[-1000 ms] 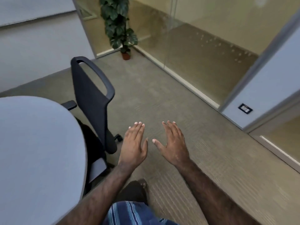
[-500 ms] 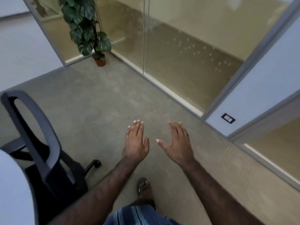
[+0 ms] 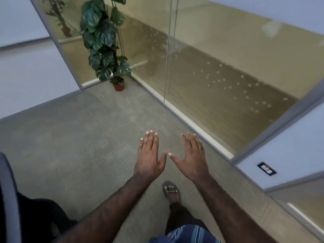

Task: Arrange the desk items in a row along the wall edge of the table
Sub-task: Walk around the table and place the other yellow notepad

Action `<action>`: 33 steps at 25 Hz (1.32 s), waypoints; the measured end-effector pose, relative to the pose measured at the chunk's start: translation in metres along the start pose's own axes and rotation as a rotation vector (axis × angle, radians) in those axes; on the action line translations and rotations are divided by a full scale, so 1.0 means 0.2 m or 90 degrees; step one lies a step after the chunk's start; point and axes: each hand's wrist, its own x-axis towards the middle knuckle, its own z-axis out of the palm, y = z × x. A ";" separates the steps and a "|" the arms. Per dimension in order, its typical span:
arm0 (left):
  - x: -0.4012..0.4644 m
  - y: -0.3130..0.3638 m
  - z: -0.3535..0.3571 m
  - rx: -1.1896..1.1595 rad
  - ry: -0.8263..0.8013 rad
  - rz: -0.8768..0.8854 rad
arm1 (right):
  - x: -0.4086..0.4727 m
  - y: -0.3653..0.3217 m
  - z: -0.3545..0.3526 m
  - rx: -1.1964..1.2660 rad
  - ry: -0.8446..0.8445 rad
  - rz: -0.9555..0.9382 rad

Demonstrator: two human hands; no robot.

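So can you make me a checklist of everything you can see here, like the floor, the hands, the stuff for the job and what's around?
Surface: no table in view; only grey-green carpet under the hands.
Job's things: nothing seen; no desk items in view.
Clutter: nothing seen on the carpet.
Grippers: left hand and right hand both open, flat, palms down, holding nothing, thumbs nearly touching.
Cables: nothing seen.
Surroundings: potted plant in the corner by the glass wall; a chair at the left edge; a small wall plate at the right; the person's sandalled foot below the hands.
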 end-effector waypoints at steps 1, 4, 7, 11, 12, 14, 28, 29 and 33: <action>0.09 -0.05 0.03 0.010 -0.004 -0.009 | 0.12 0.00 0.03 0.004 -0.002 -0.013; 0.36 -0.22 0.11 0.042 -0.012 -0.056 | 0.53 0.01 0.14 0.020 -0.022 -0.060; 0.59 -0.39 0.12 0.063 -0.013 -0.133 | 0.90 -0.03 0.22 0.021 -0.062 -0.108; 0.85 -0.61 0.05 0.085 0.005 -0.232 | 1.35 -0.19 0.32 0.033 -0.111 -0.184; 0.90 -0.67 0.03 0.085 0.004 -0.253 | 1.44 -0.24 0.36 0.029 -0.125 -0.202; 0.99 -0.82 -0.02 0.090 0.024 -0.293 | 1.62 -0.38 0.45 0.037 -0.144 -0.246; 1.30 -2.40 -0.38 0.121 0.111 -0.516 | 2.58 -1.89 1.42 0.060 -0.262 -0.470; 1.31 -2.49 -0.43 0.132 0.127 -0.528 | 2.63 -2.02 1.47 0.064 -0.261 -0.490; 1.32 -2.81 -0.63 0.136 0.181 -0.610 | 2.74 -2.52 1.67 0.101 -0.287 -0.564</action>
